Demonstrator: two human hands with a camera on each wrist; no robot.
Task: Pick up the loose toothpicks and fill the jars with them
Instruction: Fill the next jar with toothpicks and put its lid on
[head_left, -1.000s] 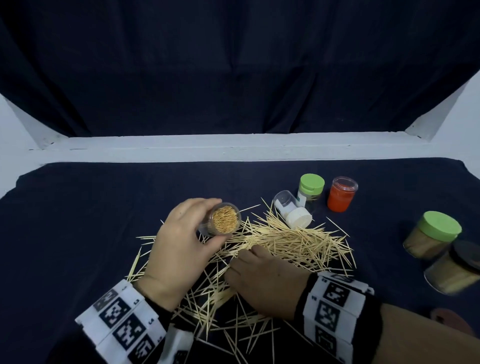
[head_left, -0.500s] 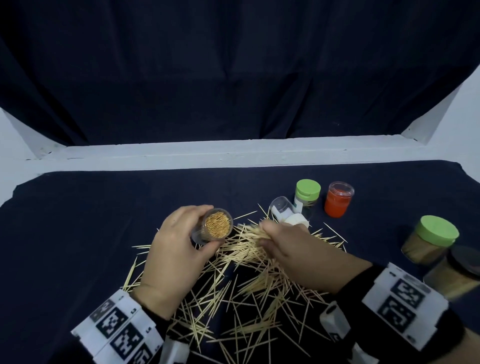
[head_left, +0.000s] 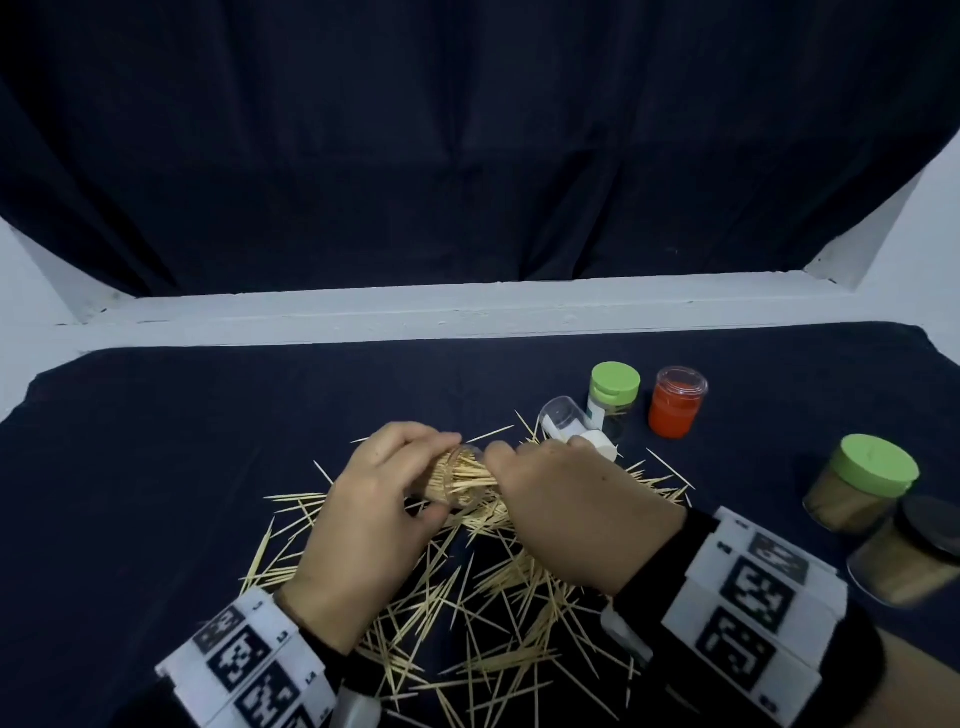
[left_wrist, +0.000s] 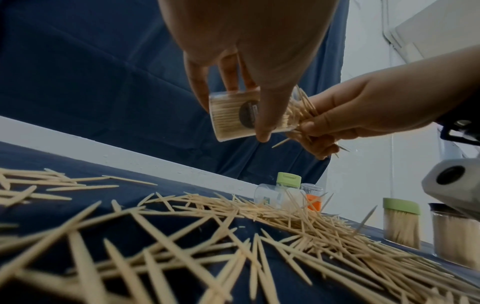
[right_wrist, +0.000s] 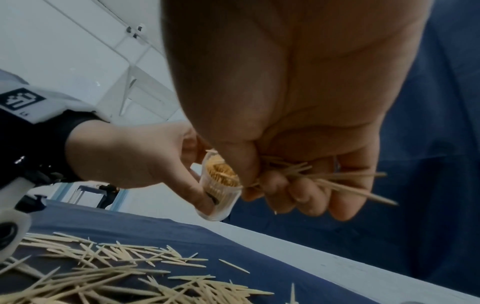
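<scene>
My left hand (head_left: 374, 514) grips a small clear jar (left_wrist: 241, 117) packed with toothpicks, tilted so its mouth faces right. My right hand (head_left: 566, 499) pinches a bunch of toothpicks (right_wrist: 322, 174) and holds their tips at the jar's mouth (right_wrist: 221, 170). Both hands hover above the dark cloth (head_left: 156, 467). Loose toothpicks (head_left: 493, 623) lie scattered in a wide pile beneath and in front of the hands. The same pile (left_wrist: 259, 226) fills the lower left wrist view.
An empty clear jar with a white cap (head_left: 571, 426) lies on its side behind the hands. A green-lidded jar (head_left: 613, 395) and an orange jar (head_left: 675, 402) stand beyond it. Two filled jars, green-lidded (head_left: 862, 483) and dark-lidded (head_left: 914, 551), stand at the right edge.
My right hand lifted off the pile with a bunch of toothpicks and brought it left to the jar's mouth. My left hand tipped the jar over toward the right.
</scene>
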